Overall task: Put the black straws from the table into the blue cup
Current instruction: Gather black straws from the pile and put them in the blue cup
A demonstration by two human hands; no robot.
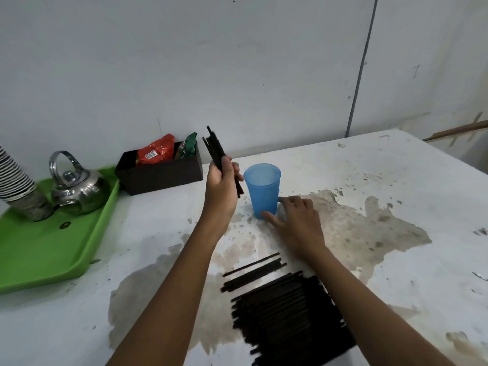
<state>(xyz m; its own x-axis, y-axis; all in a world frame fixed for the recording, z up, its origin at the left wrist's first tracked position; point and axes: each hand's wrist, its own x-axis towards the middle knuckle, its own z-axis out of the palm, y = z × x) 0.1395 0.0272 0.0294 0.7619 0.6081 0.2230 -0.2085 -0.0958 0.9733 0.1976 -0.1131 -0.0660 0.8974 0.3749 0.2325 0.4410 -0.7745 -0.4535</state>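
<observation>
A translucent blue cup (262,190) stands upright near the middle of the stained white table (383,180). My left hand (221,184) is raised just left of the cup, shut on a bundle of black straws (215,149) that stick up and tilt left above the fist. My right hand (294,217) rests at the cup's base on its right side, fingers spread and touching the cup. A large pile of black straws (285,310) lies flat on the table close to me, between my forearms. The cup looks empty inside.
A green tray (39,249) at the left carries a steel kettle (75,186) and a stack of paper cups (15,178). A dark box (158,175) with snack packets stands against the wall behind my left hand. The wall runs close behind the table.
</observation>
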